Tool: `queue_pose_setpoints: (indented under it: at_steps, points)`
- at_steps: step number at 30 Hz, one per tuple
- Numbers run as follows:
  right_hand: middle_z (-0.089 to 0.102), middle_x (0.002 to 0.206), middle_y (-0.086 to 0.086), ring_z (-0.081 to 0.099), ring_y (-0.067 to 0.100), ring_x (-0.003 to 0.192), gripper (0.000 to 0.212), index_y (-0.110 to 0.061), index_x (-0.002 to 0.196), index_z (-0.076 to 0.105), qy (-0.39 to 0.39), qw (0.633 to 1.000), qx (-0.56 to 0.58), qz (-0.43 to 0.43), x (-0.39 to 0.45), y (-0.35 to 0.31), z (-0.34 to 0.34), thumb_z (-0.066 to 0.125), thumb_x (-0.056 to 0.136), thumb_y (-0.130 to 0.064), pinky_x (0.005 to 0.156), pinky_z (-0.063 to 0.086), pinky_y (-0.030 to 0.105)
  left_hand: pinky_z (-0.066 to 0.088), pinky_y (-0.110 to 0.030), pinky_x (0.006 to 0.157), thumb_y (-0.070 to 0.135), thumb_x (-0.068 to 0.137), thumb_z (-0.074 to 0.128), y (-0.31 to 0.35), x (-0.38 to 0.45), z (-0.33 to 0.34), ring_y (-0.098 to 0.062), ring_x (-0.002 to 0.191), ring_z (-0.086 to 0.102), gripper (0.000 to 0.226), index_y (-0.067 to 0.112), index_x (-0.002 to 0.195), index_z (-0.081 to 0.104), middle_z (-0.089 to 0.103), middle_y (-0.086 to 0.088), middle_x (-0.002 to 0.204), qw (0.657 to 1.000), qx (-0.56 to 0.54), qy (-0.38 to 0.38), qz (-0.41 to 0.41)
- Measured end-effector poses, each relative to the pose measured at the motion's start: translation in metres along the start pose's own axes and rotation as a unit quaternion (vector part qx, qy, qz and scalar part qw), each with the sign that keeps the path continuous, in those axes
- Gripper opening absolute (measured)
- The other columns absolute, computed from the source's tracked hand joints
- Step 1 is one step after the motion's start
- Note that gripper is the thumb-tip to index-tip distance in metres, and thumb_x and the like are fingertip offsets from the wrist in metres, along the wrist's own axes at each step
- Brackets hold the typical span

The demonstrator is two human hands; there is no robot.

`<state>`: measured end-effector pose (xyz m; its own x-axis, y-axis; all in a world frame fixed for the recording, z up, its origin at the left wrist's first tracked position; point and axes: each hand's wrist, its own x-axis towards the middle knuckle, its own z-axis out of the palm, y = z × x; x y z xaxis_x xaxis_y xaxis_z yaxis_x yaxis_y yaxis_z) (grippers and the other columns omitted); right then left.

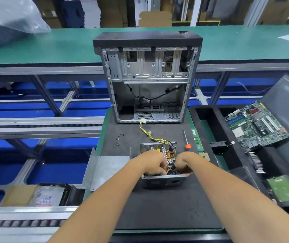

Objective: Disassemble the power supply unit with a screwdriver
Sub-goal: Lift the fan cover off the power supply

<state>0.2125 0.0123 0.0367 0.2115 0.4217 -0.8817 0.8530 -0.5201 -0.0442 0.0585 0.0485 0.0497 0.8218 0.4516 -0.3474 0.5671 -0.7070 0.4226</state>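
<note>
The power supply unit [161, 180], a grey metal box with its lid off, sits on the black mat [166, 207] with its circuit board and coloured wires exposed. My left hand [153, 162] reaches into the box from the left, its fingers curled down onto the board. My right hand [183, 163] reaches in from the right, fingers curled inside the case. What the fingertips hold is hidden. The removed grey cover [108, 169] lies flat to the left. The screwdriver [186, 142], with an orange collar, lies on the mat to the right of the unit, apart from both hands.
An open computer case [149, 81] stands behind the unit, and a yellow cable [147, 130] runs toward it. Several small screws [118, 139] lie on the mat at left. A RAM stick [197, 140], motherboard [256, 125] and hard drive [282, 190] rest on the right.
</note>
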Motion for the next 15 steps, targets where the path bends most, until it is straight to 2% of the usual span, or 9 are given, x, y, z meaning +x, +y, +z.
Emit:
queue_pose_setpoints:
  at_steps: [1, 3, 6, 10, 13, 15]
  points:
    - [0.057, 0.081, 0.007, 0.049, 0.012, 0.057, 0.021, -0.009, 0.107, 0.058, -0.008, 1.000, 0.009, 0.005, 0.0011, 0.0006, 0.0000, 0.038, 0.101, -0.006, 0.052, 0.045, 0.022, 0.045, -0.026, 0.071, 0.028, 0.083, 0.069, -0.0010, 0.0003, 0.0004, -0.013, 0.075, 0.054, 0.012, 0.017, 0.088, 0.073, 0.072, 0.000, 0.087, 1.000, -0.001, 0.000, 0.000]
    - [0.055, 0.076, 0.005, 0.049, 0.011, 0.056, 0.021, -0.009, 0.095, 0.057, -0.012, 0.999, 0.028, 0.019, 0.0007, 0.0001, 0.0008, 0.037, 0.101, -0.005, 0.043, 0.043, 0.020, 0.048, -0.029, 0.075, 0.029, 0.082, 0.070, -0.0024, 0.0005, 0.0003, -0.014, 0.077, 0.055, 0.013, 0.017, 0.088, 0.073, 0.071, 0.000, 0.087, 1.000, -0.001, -0.002, -0.002]
    - [0.052, 0.072, 0.008, 0.048, 0.015, 0.055, 0.020, -0.006, 0.090, 0.056, 0.010, 0.999, 0.026, 0.024, -0.0005, -0.0033, 0.0002, 0.038, 0.099, -0.005, 0.048, 0.040, 0.024, 0.048, -0.029, 0.075, 0.028, 0.082, 0.071, -0.0041, 0.0015, -0.0005, -0.014, 0.076, 0.056, 0.012, 0.017, 0.087, 0.073, 0.072, 0.001, 0.086, 1.000, -0.012, -0.007, 0.002]
    - [0.054, 0.058, 0.008, 0.048, 0.017, 0.047, 0.029, -0.007, 0.074, 0.053, 0.022, 0.999, 0.023, 0.021, -0.0008, -0.0046, 0.0004, 0.036, 0.097, -0.007, 0.047, 0.039, 0.026, 0.040, -0.024, 0.067, 0.028, 0.082, 0.071, -0.0070, 0.0010, -0.0011, -0.013, 0.074, 0.056, 0.014, 0.015, 0.087, 0.074, 0.072, 0.000, 0.084, 1.000, -0.019, -0.012, 0.006]
    - [0.055, 0.067, 0.012, 0.048, 0.020, 0.052, 0.024, -0.004, 0.082, 0.057, 0.028, 1.000, 0.011, 0.008, -0.0001, -0.0058, 0.0011, 0.037, 0.096, -0.005, 0.053, 0.040, 0.028, 0.040, -0.025, 0.066, 0.029, 0.082, 0.071, -0.0083, 0.0005, -0.0006, -0.014, 0.073, 0.057, 0.013, 0.016, 0.084, 0.074, 0.072, -0.001, 0.081, 1.000, -0.024, -0.010, 0.008]
    - [0.060, 0.082, 0.015, 0.051, 0.021, 0.056, 0.026, 0.000, 0.104, 0.060, 0.036, 0.999, 0.017, -0.003, -0.0009, -0.0080, 0.0022, 0.037, 0.094, -0.005, 0.062, 0.044, 0.030, 0.037, -0.024, 0.065, 0.029, 0.081, 0.071, -0.0089, 0.0005, 0.0003, -0.012, 0.071, 0.054, 0.013, 0.017, 0.084, 0.075, 0.072, 0.001, 0.082, 1.000, -0.026, -0.004, 0.009]
